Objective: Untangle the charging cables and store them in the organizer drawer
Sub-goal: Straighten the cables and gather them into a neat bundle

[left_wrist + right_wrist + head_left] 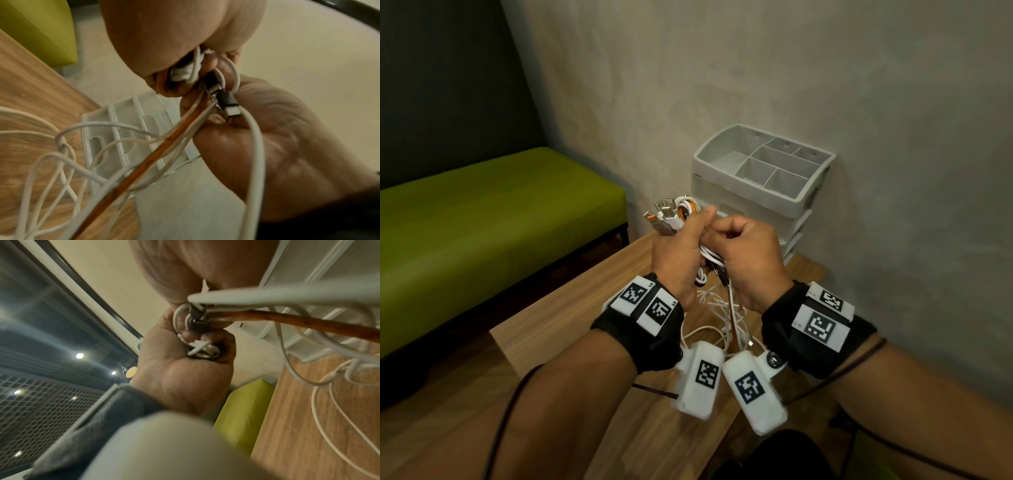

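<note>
A wood-grain worktop [571, 318] carried the scene, with a lime-green padded bench [493, 219] at about 9 o'clock and a rough plastered wall [791, 85] behind. At 1 o'clock from the hands stood the organizer [804, 205], a pale grey moulded-plastic unit: an open tray on top split by thin partitions into compartments, stacked drawers below, their fronts with slot-shaped pulls seen in the left wrist view [123, 138].

The charging cables [719, 308] formed one tangled bundle held above the worktop between the organizer and the person. Its long axis ran roughly from 11 o'clock to 5 o'clock: a fan of metal-tipped USB plugs [664, 216] pointed up toward 11 o'clock, while slack loops of thin, smooth white cord hung toward 6 o'clock and trailed onto the worktop. One orange cable [144, 162], flatter and broader than the white ones, ran straight through the bundle. A short black plug [226, 104] with a metal tip pointed toward 5 o'clock in the left wrist view.

The left hand [681, 260] had its grip curled fully round the bundle just below the plugs. The right hand [750, 263], touching the left at 3 o'clock, had its fingers curled tight, pinching cords of the same bundle. Both wrists wore black straps with white marker blocks [822, 325].
</note>
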Demonstrator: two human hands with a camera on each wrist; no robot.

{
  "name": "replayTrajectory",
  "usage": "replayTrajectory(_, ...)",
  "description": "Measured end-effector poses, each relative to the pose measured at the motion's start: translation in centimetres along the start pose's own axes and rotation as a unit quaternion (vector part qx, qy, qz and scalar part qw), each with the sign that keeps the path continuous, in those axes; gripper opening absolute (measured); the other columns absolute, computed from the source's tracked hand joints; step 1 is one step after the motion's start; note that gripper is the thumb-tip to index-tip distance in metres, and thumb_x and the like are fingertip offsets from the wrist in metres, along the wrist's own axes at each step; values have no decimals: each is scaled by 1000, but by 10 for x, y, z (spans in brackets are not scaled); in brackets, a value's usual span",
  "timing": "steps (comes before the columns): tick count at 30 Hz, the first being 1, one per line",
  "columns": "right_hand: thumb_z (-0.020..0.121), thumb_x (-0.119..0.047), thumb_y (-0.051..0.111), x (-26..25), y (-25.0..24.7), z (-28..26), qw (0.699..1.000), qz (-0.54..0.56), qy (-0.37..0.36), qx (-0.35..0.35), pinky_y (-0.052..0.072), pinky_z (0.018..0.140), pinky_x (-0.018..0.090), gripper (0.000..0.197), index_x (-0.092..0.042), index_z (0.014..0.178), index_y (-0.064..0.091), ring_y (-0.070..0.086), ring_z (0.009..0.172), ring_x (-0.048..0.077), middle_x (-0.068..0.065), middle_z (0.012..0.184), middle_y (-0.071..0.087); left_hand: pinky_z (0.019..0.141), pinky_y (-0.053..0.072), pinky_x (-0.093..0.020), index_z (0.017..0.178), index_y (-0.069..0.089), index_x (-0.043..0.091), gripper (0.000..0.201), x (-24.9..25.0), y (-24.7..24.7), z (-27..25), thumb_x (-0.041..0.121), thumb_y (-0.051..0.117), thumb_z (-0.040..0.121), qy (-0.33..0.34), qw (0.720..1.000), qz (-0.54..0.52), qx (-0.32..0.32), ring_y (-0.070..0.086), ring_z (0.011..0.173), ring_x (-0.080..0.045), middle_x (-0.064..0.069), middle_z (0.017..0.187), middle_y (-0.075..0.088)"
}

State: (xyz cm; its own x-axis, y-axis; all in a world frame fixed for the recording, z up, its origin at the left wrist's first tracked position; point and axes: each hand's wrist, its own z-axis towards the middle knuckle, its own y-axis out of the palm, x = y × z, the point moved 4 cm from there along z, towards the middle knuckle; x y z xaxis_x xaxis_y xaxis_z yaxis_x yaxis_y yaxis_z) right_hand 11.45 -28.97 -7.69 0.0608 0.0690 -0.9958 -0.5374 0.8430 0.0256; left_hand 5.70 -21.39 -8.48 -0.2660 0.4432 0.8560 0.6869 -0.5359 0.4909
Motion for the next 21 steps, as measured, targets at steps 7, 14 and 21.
replayTrajectory(7,76,-20,80,-2,-3,-7,992,-93,-88,8,58,67,39,21,-7,76,64,67,69,18,11,76,69,69,50,-41,76,63,8,19,-4,-7,10,23,74,78,-19,1000,-14,17,61,67,-27,-14,72,60)
replayTrajectory(14,74,-17,80,-6,2,-17,961,-206,-171,-75,52,81,38,18,-16,92,75,61,85,17,4,92,65,64,54,-34,69,57,16,23,-1,-21,21,27,73,80,-43,998,-35,9,58,60,-18,-4,66,54)
replayTrajectory(21,74,-1,75,-11,2,-16,931,-219,-289,-43,51,73,21,15,-6,89,77,61,79,11,9,83,69,46,45,-22,64,54,15,26,4,-16,21,22,72,82,-9,999,-14,40,53,42,-12,2,50,52)
